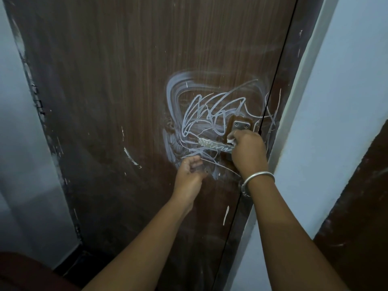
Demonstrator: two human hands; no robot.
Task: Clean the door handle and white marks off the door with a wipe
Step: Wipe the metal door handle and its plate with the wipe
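A dark brown wooden door (pixel 117 85) carries white scribbles and smears (pixel 201 110) around a metal lever handle (pixel 212 144). The handle's plate (pixel 241 124) is screwed on above my right hand. My right hand (pixel 248 153) presses a small white wipe (pixel 230 140) against the inner end of the handle; only a corner of the wipe shows between the fingers. A silver bangle sits on that wrist. My left hand (pixel 190 175) hovers below the handle near the door, fingers loosely curled and holding nothing.
A door frame edge and pale blue wall (pixel 336 101) stand close on the right. Another pale wall (pixel 19 143) borders the door's chipped left edge. A dark reddish object (pixel 25 271) fills the bottom left corner.
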